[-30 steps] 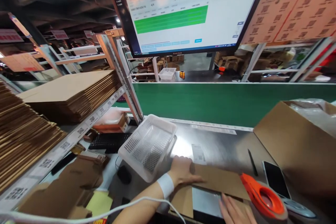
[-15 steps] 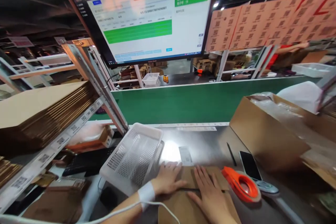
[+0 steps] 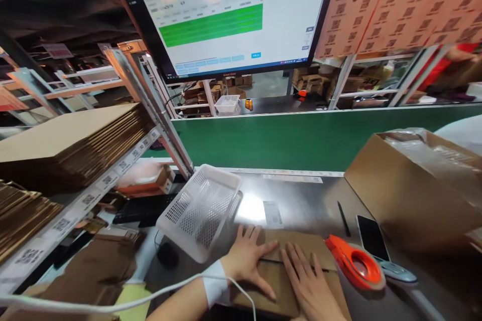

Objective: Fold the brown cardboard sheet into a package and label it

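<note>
Both hands lie flat, fingers spread, on a flattened brown cardboard box at the near edge of the steel counter. The left hand presses palm-down on the box's left part, gripping nothing; a white wristband sits on its wrist. The right hand lies just beside it, also palm-down and open, fingertips at the fold line between the box flaps. Just left of the left hand a white perforated plastic basket stands tilted on its side. Just right of the right hand lies an orange tape dispenser, with a black smartphone and a dark pen beyond it. A white paper label lies on the counter ahead of the hands. Further right stands an open brown cardboard carton.
</note>
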A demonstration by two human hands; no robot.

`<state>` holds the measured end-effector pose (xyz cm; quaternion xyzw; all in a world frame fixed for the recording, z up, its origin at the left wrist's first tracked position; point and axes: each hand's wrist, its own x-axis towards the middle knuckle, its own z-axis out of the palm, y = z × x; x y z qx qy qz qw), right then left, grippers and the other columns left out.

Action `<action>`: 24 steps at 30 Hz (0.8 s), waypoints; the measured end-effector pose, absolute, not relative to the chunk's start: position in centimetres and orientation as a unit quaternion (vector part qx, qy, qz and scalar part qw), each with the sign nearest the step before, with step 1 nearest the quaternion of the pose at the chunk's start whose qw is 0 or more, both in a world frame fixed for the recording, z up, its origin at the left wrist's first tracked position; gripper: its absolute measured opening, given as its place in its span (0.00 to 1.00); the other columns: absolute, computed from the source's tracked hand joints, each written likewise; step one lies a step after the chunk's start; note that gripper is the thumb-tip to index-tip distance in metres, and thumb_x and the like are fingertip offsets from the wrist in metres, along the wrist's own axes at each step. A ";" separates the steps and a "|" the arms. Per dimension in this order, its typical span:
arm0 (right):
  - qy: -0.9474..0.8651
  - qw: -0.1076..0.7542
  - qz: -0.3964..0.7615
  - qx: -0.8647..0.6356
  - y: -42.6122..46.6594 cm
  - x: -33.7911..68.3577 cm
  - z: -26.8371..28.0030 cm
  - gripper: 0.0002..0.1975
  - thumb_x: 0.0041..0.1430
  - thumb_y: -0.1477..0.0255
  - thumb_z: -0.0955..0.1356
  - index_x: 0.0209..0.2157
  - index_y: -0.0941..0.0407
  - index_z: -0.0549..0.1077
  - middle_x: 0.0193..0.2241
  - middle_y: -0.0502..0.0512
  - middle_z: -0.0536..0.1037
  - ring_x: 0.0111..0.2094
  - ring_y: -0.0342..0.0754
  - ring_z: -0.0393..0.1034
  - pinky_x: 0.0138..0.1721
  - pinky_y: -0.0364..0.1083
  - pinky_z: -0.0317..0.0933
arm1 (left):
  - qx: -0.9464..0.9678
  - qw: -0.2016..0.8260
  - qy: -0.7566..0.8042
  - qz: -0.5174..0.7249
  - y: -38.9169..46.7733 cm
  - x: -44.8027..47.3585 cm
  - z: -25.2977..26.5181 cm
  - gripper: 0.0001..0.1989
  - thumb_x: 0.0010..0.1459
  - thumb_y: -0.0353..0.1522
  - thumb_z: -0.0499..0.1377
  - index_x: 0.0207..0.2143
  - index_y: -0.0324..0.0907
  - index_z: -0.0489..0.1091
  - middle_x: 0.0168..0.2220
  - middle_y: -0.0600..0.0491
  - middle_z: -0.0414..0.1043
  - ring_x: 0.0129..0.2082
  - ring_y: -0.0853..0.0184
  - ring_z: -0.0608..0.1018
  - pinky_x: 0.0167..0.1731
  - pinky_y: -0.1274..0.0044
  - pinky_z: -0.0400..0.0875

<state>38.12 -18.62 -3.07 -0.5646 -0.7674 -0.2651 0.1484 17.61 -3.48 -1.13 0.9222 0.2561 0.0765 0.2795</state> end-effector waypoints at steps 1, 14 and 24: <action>-0.771 0.146 -0.267 -0.559 -18.5 38.1 -2.9 0.57 0.23 0.65 0.64 0.62 0.72 0.67 0.58 0.84 0.77 0.63 0.78 0.59 0.62 0.75 0.47 | 0.923 0.274 0.258 0.076 -3.5 17.7 -1.3 0.63 0.34 0.73 0.67 0.72 0.68 0.60 0.76 0.36 0.56 0.74 0.29 0.60 0.71 0.34 0.45; -0.763 0.166 -0.315 -0.540 -17.6 40.5 -7.1 0.46 0.37 0.81 0.67 0.64 0.59 0.70 0.59 0.64 0.82 0.63 0.63 0.65 0.63 0.65 0.52 | 0.763 0.246 0.508 0.314 -5.7 17.5 -7.4 0.40 0.63 0.51 0.64 0.72 0.46 0.64 0.75 0.37 0.61 0.76 0.39 0.60 0.75 0.41 0.49; -0.768 0.179 -0.327 -0.521 -17.2 42.1 -5.0 0.45 0.64 0.70 0.60 0.76 0.72 0.39 0.56 0.71 0.83 0.52 0.64 0.82 0.41 0.62 0.83 | 0.426 0.641 0.470 0.432 -7.9 17.0 -9.4 0.49 0.43 0.62 0.73 0.57 0.39 0.73 0.58 0.35 0.81 0.62 0.44 0.80 0.65 0.59 0.73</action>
